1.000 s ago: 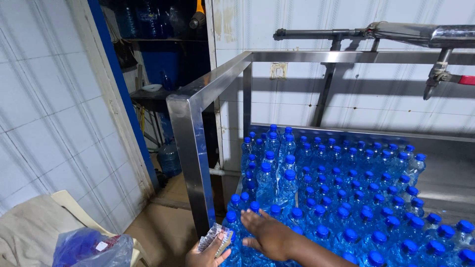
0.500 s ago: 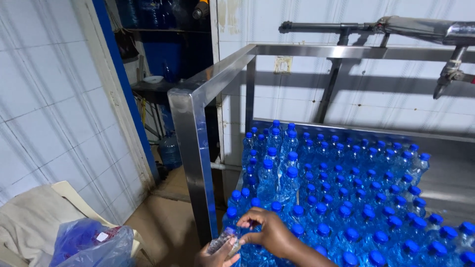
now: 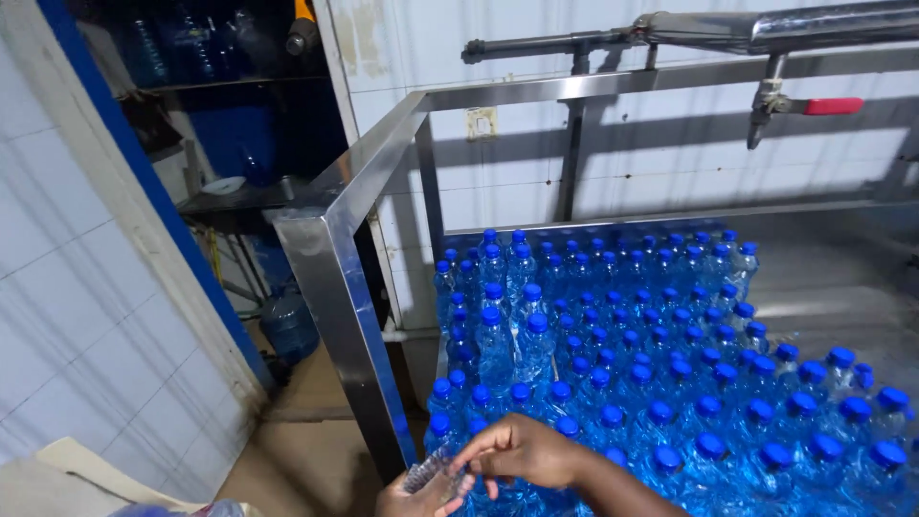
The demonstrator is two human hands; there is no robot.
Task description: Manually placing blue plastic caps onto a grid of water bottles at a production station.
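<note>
At the bottom edge of the head view, my left hand (image 3: 414, 496) and my right hand (image 3: 522, 448) meet over a small clear crinkled plastic piece (image 3: 431, 471), probably a wrapper or label. Both hands pinch it, the right from above with fingers curled. They hover over the near left corner of a crowd of clear water bottles with blue caps (image 3: 651, 383), which stand packed together on a steel table (image 3: 833, 287). My left hand is partly cut off by the frame.
A steel frame post (image 3: 349, 335) rises just left of my hands, with a rail running back to the tiled wall. A pipe with a red-handled valve (image 3: 828, 105) runs overhead. Dark shelves (image 3: 220, 115) and a large jug (image 3: 287, 325) sit at the left.
The camera has moved closer and tilted. My right hand has moved left off the bottle caps to join my left hand on the plastic piece.
</note>
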